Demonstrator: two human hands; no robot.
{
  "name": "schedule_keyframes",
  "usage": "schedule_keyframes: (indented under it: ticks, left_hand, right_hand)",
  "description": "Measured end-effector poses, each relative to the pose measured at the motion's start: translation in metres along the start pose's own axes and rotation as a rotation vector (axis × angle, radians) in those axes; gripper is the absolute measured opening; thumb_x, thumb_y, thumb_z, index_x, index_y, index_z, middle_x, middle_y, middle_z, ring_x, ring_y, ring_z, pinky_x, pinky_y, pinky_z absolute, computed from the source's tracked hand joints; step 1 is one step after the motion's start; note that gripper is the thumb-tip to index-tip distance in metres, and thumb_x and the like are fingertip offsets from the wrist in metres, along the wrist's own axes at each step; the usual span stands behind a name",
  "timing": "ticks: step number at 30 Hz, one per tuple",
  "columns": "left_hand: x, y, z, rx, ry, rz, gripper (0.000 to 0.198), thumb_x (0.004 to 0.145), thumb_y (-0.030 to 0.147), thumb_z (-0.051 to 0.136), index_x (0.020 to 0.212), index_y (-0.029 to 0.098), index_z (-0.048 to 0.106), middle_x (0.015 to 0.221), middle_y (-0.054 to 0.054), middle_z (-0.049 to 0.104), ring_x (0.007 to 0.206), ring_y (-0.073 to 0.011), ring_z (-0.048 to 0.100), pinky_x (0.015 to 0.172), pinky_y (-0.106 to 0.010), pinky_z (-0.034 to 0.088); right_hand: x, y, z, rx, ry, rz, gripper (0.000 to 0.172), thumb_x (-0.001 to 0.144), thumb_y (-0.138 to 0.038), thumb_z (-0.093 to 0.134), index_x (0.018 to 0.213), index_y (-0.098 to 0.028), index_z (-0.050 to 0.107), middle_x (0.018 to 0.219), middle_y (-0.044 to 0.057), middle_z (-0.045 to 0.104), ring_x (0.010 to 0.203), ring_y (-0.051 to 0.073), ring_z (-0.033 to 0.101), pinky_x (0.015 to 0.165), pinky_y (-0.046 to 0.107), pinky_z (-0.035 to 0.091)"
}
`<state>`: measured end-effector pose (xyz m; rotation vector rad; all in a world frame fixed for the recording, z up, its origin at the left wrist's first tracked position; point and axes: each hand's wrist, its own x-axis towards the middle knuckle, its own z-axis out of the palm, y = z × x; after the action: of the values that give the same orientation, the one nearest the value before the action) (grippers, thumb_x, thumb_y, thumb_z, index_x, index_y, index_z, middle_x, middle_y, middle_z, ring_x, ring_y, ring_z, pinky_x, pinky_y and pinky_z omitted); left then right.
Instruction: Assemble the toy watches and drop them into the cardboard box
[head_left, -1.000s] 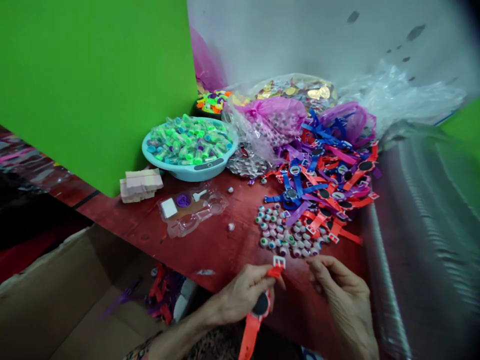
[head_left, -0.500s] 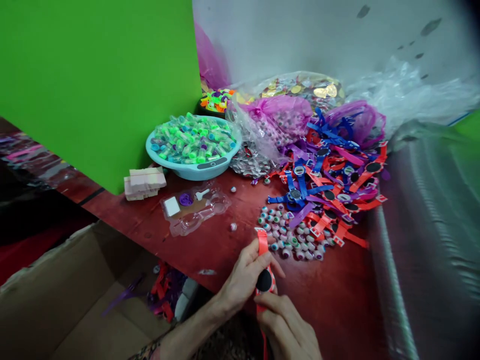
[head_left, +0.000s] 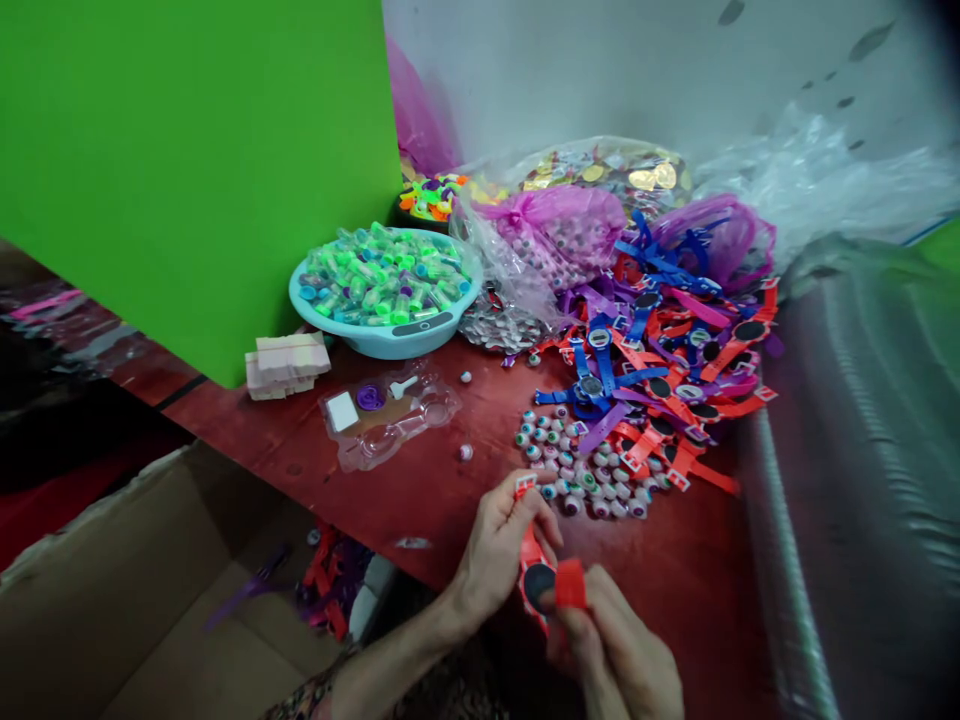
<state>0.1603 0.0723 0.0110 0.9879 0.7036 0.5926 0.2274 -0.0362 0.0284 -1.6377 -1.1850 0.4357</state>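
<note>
Our left hand (head_left: 499, 550) closes firmly around an orange toy watch (head_left: 534, 590), low centre of the frame. Our right hand (head_left: 619, 650) has now come across, its fingers pinching the free strap end (head_left: 570, 585) beside the black dial (head_left: 538, 585).

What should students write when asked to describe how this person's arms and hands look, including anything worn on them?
The left hand and right hand are bare, with no gloves or rings showing. The left forearm is also bare, down to a dark patterned sleeve at the lower edge of the view.
</note>
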Motion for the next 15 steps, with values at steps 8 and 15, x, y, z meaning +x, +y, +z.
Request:
schedule_keyframes:
  ticks: [8,15]
  left_hand:
    - [-0.006,0.0,-0.003,0.374,-0.057,0.205,0.038,0.093,0.037,0.039,0.113,0.013,0.061,0.066,0.001,0.054,0.059,-0.0114,0.05,0.059,-0.023,0.039]
    - [-0.006,0.001,-0.007,0.527,-0.189,0.307,0.035,0.093,0.03,0.036,0.11,0.015,0.063,0.069,-0.001,0.057,0.062,-0.013,0.052,0.062,-0.024,0.042]
  right_hand:
    - [0.014,0.011,0.002,0.318,-0.177,0.573,0.045,0.087,-0.055,0.046,0.063,-0.017,0.052,0.046,-0.003,0.043,0.042,0.009,0.039,0.041,0.02,0.028]
    - [0.016,0.013,0.004,0.347,-0.113,0.579,0.049,0.083,-0.06,0.049,0.056,-0.018,0.049,0.046,-0.003,0.042,0.043,0.009,0.039,0.042,0.021,0.031]
